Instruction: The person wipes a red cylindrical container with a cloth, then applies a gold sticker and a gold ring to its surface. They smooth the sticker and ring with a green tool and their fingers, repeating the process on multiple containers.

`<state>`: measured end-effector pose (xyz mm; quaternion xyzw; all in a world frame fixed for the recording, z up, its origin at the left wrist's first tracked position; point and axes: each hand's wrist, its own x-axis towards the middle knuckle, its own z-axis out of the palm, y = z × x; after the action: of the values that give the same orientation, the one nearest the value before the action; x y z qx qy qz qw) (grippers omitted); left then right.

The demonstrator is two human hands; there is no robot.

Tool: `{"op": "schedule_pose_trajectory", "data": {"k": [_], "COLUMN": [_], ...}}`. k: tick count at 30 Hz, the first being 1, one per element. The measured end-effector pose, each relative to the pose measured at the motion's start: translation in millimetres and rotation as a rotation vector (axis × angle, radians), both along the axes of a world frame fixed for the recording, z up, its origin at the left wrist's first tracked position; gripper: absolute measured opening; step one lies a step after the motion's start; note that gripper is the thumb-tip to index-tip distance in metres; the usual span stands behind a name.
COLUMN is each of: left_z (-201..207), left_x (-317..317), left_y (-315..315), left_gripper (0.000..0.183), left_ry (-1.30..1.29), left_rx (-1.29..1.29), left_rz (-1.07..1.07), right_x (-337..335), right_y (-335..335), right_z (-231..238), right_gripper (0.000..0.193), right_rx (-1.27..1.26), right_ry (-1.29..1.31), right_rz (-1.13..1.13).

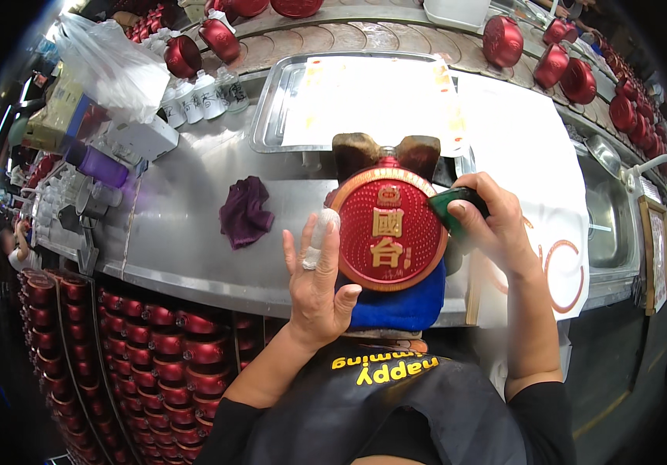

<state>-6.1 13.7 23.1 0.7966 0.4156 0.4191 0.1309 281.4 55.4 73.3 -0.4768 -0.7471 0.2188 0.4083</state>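
Observation:
A round, flat red bottle [354, 232] with raised gold characters and an orange-gold rim band lies face up before me. Its neck points away, between two dark, worn support blocks [354, 159], and a folded blue cloth [407, 306] shows beneath its near side. My left hand [314, 298] is at the bottle's left edge, fingers stretched out and thumb apart; white wrapping covers one or more fingers. Pinched in my right hand [498, 221] is a dark green, flat-looking piece [444, 211] that meets the rim on the right. Its exact kind is unclear.
A crumpled purple cloth [247, 212] lies on the steel worktop [186, 252]. Beyond is a metal tray [265, 116] with a bright sheet, beside several small white bottles [194, 101]. A sink [611, 232] is at right; red bottles ride a curved conveyor [333, 37] and fill racks [167, 341] lower left.

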Motion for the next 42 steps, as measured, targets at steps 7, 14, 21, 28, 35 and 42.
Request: {"op": "schedule_pose_trajectory", "data": {"k": [7,14,21,28,35,42], "left_z": [13,-5,-19,-11,-22,-36], "left_x": [1,2,-9,-15,-12,-11], "left_y": [32,23,7,10,8,12], "left_gripper": [0.069,0.089,0.129,0.115,0.129,0.125], "left_ry": [-0.045,-0.303,-0.025,-0.066,-0.037,-0.017], "left_rx": [0.038,-0.140,-0.365,-0.235,-0.277,-0.175], "left_rz": [-0.050,-0.117,-0.088,-0.027,-0.037,-0.006], "right_x": [4,-35,-83,-118,-143,-132], "right_y": [32,52,74,73,78,2], "right_z": [12,51,75,84,84,61], "right_gripper": [0.019,0.024,0.018,0.020,0.012,0.014], "right_rx": [-0.061,-0.039,0.029,-0.081,-0.006,0.480], "right_ry": [-0.068,-0.209,-0.551,-0.674,-0.782,-0.843], "right_rz": [0.036,0.133,0.270,0.235,0.150,0.424]}}
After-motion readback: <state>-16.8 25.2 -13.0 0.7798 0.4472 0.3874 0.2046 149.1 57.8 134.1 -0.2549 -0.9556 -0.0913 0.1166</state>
